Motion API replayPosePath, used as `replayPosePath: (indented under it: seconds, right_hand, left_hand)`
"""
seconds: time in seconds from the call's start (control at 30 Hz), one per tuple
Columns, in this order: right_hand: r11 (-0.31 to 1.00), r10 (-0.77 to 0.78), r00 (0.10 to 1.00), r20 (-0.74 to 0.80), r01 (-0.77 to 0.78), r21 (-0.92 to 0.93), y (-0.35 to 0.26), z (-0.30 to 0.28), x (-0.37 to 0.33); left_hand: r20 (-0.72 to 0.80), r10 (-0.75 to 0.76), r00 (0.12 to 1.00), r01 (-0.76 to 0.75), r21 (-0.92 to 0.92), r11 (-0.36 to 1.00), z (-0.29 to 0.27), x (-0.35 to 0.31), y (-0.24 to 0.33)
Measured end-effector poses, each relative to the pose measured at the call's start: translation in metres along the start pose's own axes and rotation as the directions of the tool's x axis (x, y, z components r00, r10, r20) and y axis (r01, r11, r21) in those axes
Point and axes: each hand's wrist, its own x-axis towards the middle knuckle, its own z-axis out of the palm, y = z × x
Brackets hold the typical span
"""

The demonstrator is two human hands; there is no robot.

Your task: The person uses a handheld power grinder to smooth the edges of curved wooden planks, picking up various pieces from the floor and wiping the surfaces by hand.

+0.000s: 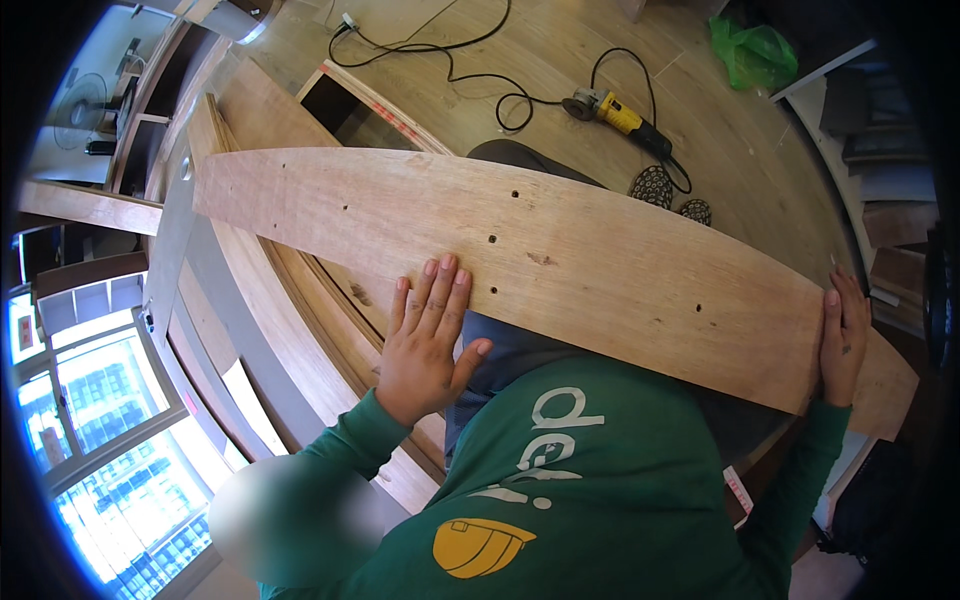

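Note:
A long wooden board (590,235) with several small dark holes lies across my lap, stretching from the far left to my right side. My left hand (430,335) rests on the board's near edge, fingers straight and slightly apart, palm down. At the board's right end, my right hand (845,325) lies along the end edge with its fingers extended. The underside of the board is hidden. Neither hand is wrapped around anything.
On the wooden floor (440,105) beyond the board lies a yellow and black angle grinder (625,118) with its black cord (515,95). A green plastic bag (752,55) sits at the far right. More wooden boards (275,275) are stacked at my left, near the windows (110,390).

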Motion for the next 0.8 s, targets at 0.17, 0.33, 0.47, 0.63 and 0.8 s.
replayPosePath:
  seconds: [0.17,0.33,0.47,0.63,0.8]
  right_hand:
    - [1.000,0.007,1.000,-0.006,-0.007,-0.006,-0.002,0.000,-0.001]
    - [1.000,0.014,1.000,-0.013,-0.014,0.010,-0.008,-0.002,-0.001]
    - [1.000,0.015,1.000,-0.015,-0.015,0.027,-0.012,-0.004,0.000]
    - [0.999,0.002,1.000,-0.025,-0.001,0.037,-0.011,-0.004,0.001]
    - [0.998,-0.004,0.999,-0.047,0.007,0.059,-0.015,-0.005,0.001]
  left_hand:
    - [-0.045,0.008,0.999,-0.009,-0.028,1.000,0.001,0.000,0.002]
    - [-0.095,0.031,0.995,-0.036,-0.048,0.998,0.001,0.004,0.008]
    - [-0.103,0.063,0.993,-0.069,-0.055,0.996,-0.001,0.008,0.008]
    - [-0.041,0.120,0.992,-0.122,-0.048,0.991,-0.004,0.012,0.007]
    - [0.032,0.207,0.978,-0.202,-0.111,0.973,-0.014,0.040,0.019]
